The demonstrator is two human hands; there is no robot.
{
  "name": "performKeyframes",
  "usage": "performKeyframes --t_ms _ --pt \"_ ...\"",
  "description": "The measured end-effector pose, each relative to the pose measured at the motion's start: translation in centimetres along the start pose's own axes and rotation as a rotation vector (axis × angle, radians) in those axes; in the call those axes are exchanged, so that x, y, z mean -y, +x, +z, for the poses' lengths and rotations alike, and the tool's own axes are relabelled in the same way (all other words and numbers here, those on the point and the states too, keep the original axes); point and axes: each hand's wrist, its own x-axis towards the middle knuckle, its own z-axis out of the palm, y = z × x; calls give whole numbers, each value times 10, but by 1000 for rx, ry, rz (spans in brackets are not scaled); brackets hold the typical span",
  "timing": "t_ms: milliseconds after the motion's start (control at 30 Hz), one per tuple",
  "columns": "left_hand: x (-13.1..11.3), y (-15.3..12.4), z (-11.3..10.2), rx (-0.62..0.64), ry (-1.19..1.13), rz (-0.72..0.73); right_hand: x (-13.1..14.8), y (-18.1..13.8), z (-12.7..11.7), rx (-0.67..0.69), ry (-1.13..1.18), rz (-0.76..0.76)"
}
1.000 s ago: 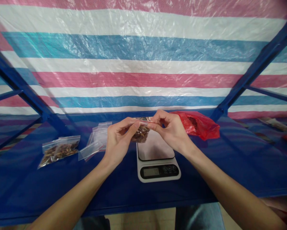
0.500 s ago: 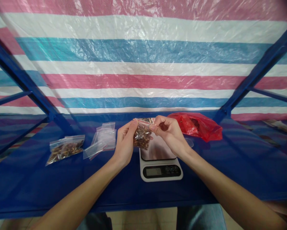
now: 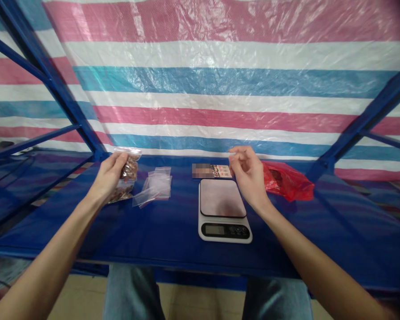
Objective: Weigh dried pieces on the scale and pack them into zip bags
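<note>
My left hand (image 3: 111,175) grips a clear zip bag (image 3: 130,168) of brown dried pieces near its top. The bag is upright, over another filled zip bag (image 3: 121,192) on the blue table, which it partly hides. My right hand (image 3: 248,173) is raised beside the kitchen scale (image 3: 222,198), fingers loosely bent and apart, with nothing seen in them. Nothing lies on the scale's plate; its display is too faint to read. Behind the scale is a small printed card or packet (image 3: 221,171), close to my right fingertips.
Flat, unfilled zip bags (image 3: 159,184) lie in a loose pile between my left hand and the scale. A red plastic bag (image 3: 289,182) with dark contents rests right of my right hand. Blue frame posts (image 3: 64,102) and a striped sheet (image 3: 220,115) bound the table (image 3: 173,240).
My left hand has carried the filled zip bag left, from over the scale to above the other filled bag. My right hand has let go of it. The view has shifted left.
</note>
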Motion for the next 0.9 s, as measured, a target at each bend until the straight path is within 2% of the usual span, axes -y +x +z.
performKeyframes --t_ms 100,133,200,267,333,367,433,500,567,633,767,833,900 --pt "31 6 -48 98 442 -55 -2 -3 3 41 -42 -9" --pt "37 5 -56 112 542 -62 -2 -5 5 60 -67 -19" --pt "42 -1 -61 86 718 48 -1 -8 8 86 -128 -47" --pt "35 -12 -57 -52 883 251 2 -8 6 74 -181 -80" --pt "22 -27 -49 -97 1004 409 5 -5 -3 20 -210 -100" --pt "15 -35 -45 -38 1022 477 7 -4 -10 -14 -218 -105" --pt "6 -49 -36 227 1032 569 9 -5 -31 -73 -248 -109" --pt "7 -59 -28 442 1077 608 9 -11 -57 -105 -315 -89" --pt "16 -62 -22 514 1134 620 6 -24 -86 -129 -404 -51" --pt "30 -61 -20 546 1173 609 0 -42 -114 -115 -489 -18" --pt "51 -50 -21 581 1149 565 -15 -77 -155 85 -619 12" --pt "50 -44 -21 586 1115 556 -22 -88 -161 172 -662 37" --pt "43 -40 -16 588 1064 555 -27 -94 -158 238 -665 81"
